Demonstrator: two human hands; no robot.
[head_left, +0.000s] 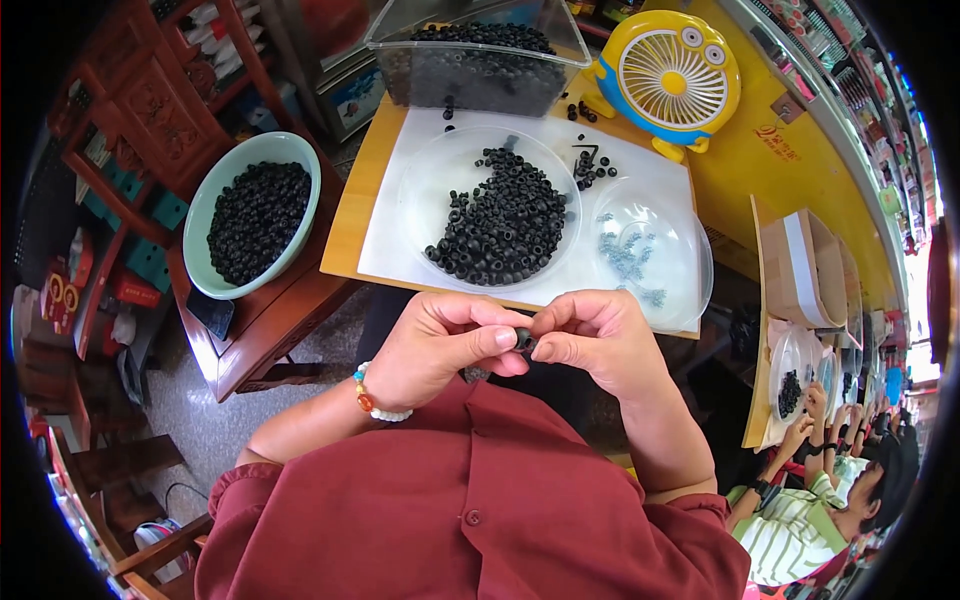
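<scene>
In front of my chest, both hands meet at a small black round piece with a hole (523, 339), like a bead or knob. My left hand (450, 345), with a beaded bracelet on its wrist, pinches it between thumb and fingers. From the other side, the thumb and fingertips of my right hand (592, 338) close on the same piece. Whether a smaller part is in the right fingertips is hidden. Just beyond lies a clear round dish (415, 180) with many similar black pieces (500, 225). To its right, another clear dish (668, 215) holds tiny pale bluish bits (628, 255).
A clear bin (470, 85) of black pieces stands at the table's back, beside a yellow-and-blue fan (672, 80). An L-shaped hex key (588, 148) lies near loose pieces. On a wooden chair at left sits a pale green bowl (193, 235) of black pieces. Other people work at right.
</scene>
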